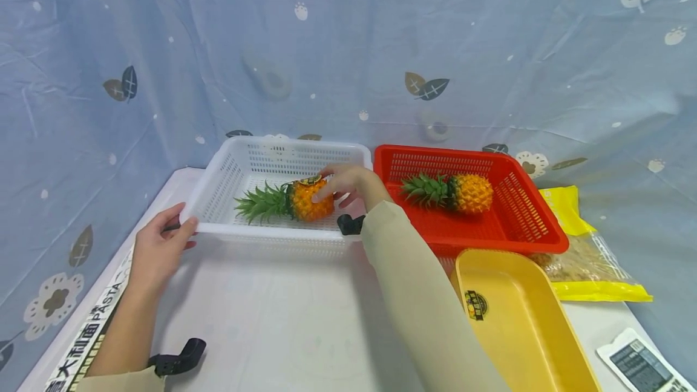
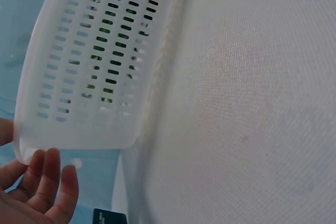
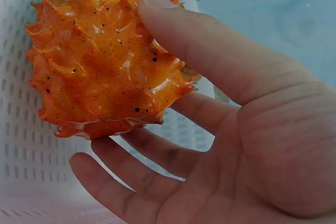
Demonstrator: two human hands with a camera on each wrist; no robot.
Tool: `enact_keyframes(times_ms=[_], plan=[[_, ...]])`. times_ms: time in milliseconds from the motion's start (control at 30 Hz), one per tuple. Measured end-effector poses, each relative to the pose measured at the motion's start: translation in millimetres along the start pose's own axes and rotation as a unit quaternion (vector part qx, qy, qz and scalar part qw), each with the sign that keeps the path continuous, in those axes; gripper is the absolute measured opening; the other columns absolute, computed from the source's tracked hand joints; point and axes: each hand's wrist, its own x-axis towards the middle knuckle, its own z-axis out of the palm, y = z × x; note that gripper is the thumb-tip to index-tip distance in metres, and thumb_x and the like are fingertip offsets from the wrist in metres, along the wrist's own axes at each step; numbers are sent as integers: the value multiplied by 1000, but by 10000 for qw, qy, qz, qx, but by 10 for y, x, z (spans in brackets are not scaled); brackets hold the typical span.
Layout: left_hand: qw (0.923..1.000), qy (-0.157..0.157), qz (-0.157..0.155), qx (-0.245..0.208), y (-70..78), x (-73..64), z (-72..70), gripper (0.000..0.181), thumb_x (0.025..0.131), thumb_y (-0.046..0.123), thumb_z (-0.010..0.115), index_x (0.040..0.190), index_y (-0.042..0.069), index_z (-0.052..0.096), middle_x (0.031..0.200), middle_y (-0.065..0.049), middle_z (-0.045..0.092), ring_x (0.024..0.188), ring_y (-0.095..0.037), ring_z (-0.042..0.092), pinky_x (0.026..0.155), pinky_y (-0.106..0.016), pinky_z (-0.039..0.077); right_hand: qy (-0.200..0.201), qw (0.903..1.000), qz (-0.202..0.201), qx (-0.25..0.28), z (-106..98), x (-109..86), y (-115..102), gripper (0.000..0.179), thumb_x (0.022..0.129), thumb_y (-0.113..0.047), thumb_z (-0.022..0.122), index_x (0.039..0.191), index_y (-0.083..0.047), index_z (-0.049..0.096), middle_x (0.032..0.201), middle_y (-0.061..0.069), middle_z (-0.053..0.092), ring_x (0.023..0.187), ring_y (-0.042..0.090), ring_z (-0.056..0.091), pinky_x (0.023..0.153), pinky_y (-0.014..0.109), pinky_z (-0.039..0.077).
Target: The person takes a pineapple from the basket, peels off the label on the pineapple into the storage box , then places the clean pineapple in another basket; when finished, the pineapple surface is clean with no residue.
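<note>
A white plastic basket [image 1: 272, 233] stands at the back, and a toy-like pineapple [image 1: 313, 209] lies on its side in it, green leaves to the left. My right hand [image 1: 354, 181] holds the pineapple's orange body at its bottom end. In the right wrist view the thumb of that hand [image 3: 247, 114] presses one side of the spiky fruit [image 3: 100, 66], with the fingers around the other side and beneath. My left hand [image 1: 160, 247] pinches the basket's front left corner. The left wrist view shows the fingers of the left hand [image 2: 44, 192] at the slotted basket's corner [image 2: 79, 132].
To the right, a red basket [image 1: 452, 235] contains another pineapple [image 1: 472, 193]. In front of it sits a yellow bin [image 1: 517, 319], beside a yellow-edged clear bag [image 1: 585, 256]. A white-and-dark packet [image 1: 642, 362] lies front right. A pasta package [image 1: 92, 325] lies along the left edge; a patterned blue curtain [image 1: 337, 47] hangs behind.
</note>
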Motion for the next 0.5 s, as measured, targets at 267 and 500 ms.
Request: enact_keyframes(times_ms=[267, 500], plan=[[10000, -34, -21, -31, 2, 3, 2, 59, 106, 30, 59, 156, 4, 42, 139, -20, 56, 79, 9, 63, 71, -9, 55, -138, 9999, 49, -34, 12, 16, 2, 82, 84, -29, 85, 153, -22, 41, 148, 10, 48, 129, 36, 53, 103, 51, 55], [10000, -21, 1, 44, 11, 0, -6, 59, 106, 31, 57, 156, 4, 42, 138, -20, 55, 78, 12, 61, 71, -8, 55, -500, 9986, -15, 142, 12, 23, 6, 79, 84, -20, 83, 152, -30, 44, 148, 10, 47, 124, 37, 56, 103, 52, 56]])
